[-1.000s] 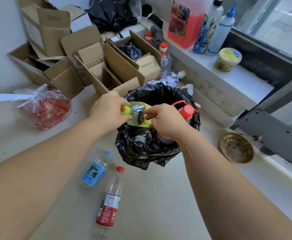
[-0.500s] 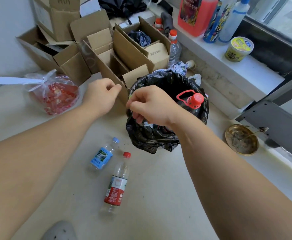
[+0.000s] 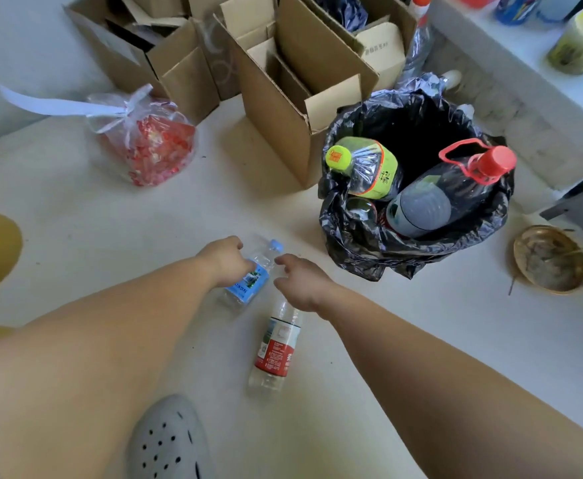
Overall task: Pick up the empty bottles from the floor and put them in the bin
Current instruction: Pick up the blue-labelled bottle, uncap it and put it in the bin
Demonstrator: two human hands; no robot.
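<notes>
1. The step in hand is judged to be the pickup of the next bottle: both hands are lowered to the floor (image 3: 369,357), where two bottles lie near the bin (image 3: 359,243).
2. The left hand (image 3: 226,261) is laid on the blue bottle (image 3: 248,283), its fingers curled over the upper body; whether a firm grip is closed cannot be told, since the fingertips are hidden behind the knuckles.
3. The right hand (image 3: 300,280) is held just above the neck of the red bottle (image 3: 276,350), fingers loosely bent and slightly apart, with nothing pinched.
4. The next move is judged to call for a closing of each hand round its bottle, a lift, and a carry up and right to the bin mouth (little room is left there).
5. Both floor bottles are of thin clear plastic, slim and cylindrical, lying on their sides; one is wrapped in a blue label with a blue cap, the other in a red-and-white label, its cap hidden by the right hand.
6. The bin is lined with a crinkled, glossy black bag; a green-capped bottle (image 3: 366,171) and a large dark bottle (image 3: 435,202) with a red cap and handle loop are already lodged inside.
7. The floor is smooth and pale. Open cardboard boxes (image 3: 283,108) stand just behind the bin.
</notes>
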